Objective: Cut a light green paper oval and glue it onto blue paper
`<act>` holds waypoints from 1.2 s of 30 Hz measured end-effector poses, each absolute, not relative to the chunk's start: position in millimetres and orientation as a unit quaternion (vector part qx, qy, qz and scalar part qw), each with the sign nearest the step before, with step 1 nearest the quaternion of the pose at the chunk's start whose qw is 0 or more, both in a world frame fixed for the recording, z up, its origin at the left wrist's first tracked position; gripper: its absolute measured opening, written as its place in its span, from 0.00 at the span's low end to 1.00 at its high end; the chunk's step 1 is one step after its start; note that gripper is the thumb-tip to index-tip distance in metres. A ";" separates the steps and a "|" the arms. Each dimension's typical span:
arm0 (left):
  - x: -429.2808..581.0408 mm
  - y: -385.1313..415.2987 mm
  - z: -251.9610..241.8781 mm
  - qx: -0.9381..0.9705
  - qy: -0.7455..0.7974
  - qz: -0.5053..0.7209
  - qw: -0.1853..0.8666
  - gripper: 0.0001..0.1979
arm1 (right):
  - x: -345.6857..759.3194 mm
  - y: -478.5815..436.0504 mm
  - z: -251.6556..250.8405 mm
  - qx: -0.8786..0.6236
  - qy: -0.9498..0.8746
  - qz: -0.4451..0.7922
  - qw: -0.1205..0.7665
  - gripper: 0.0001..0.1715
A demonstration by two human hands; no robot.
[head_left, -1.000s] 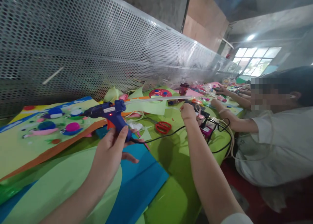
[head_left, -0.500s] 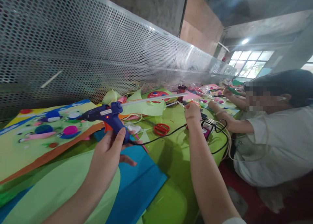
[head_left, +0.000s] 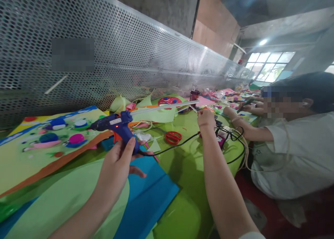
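Note:
My left hand (head_left: 121,155) is wrapped around the handle of a dark blue glue gun (head_left: 112,122), whose small red light is on. The nozzle points left, over a decorated yellow sheet (head_left: 33,141). From the gun's back a long translucent glue stick (head_left: 164,106) runs out to the right. My right hand (head_left: 206,119) is closed in a pinch near the stick's far end, and a thin whitish stick (head_left: 193,109) pokes out of its fingers. Red-handled scissors (head_left: 173,138) lie on the green table (head_left: 182,183) between my hands.
Blue sheet material (head_left: 148,193) and a pale green piece (head_left: 68,200) lie in front of me. Black cables (head_left: 231,136) are tangled right of my right hand. A co-worker in a white shirt (head_left: 294,152) sits at the right. A perforated metal panel (head_left: 117,51) borders the table's back.
The glue gun and my left hand have shifted very slightly right and down in view. The thin stick at my right fingers is at a slightly different angle. My grips look the same.

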State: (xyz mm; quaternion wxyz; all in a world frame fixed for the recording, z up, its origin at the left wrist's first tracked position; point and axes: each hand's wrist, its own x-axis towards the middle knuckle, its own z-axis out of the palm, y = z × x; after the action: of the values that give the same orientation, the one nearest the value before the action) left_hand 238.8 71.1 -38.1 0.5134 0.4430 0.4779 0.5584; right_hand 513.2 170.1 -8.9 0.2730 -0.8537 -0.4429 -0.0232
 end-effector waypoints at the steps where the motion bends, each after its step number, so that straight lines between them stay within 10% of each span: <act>1: 239.0 70.7 -37.6 0.444 0.475 0.557 0.517 0.21 | 513.2 170.3 -8.8 -0.854 -0.443 -0.022 0.273 0.13; 36: 244.7 66.4 -44.5 0.440 0.457 0.551 0.542 0.14 | 518.5 172.9 -19.1 -0.837 -0.498 -0.027 0.226 0.12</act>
State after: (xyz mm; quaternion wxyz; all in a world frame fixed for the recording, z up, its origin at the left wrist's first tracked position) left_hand 244.7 66.4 -44.5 0.5423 0.4401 0.4573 0.5506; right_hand 518.5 172.9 -19.1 0.2262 -0.8367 -0.4981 -0.0270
